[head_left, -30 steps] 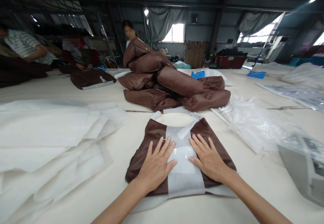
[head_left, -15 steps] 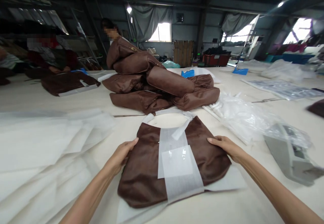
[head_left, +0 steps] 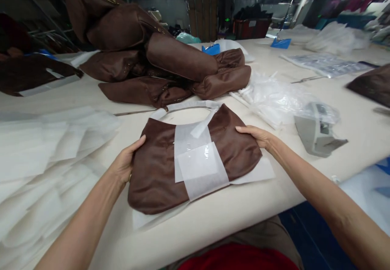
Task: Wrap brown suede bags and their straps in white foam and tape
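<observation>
A brown leather handbag (head_left: pixel 158 168) lies in front of me with its strap wrapped in white paper toward the far side. Round its middle runs a white paper band (head_left: pixel 207 184), with a small clear packet (head_left: pixel 198 160) on top. My left hand (head_left: pixel 126 160) grips the bag's left side, thumb on top and fingers hidden beneath. On the opposite side my right hand (head_left: pixel 256 135) holds the edge the same way. Part of a white sheet (head_left: pixel 252 172) shows from under the bag.
Brown bags (head_left: pixel 179 58) are piled beyond. White sheets (head_left: pixel 39 148) spread at left; clear plastic bags (head_left: pixel 274 99) and a grey tape dispenser (head_left: pixel 317 129) sit at right. The table edge (head_left: pixel 243 209) is close to me. Another person's hand (head_left: pixel 14 52) is at far left.
My view has tipped downward and shifted, so the table edge and my lap now show. Both hands keep their grip on the handbag's sides.
</observation>
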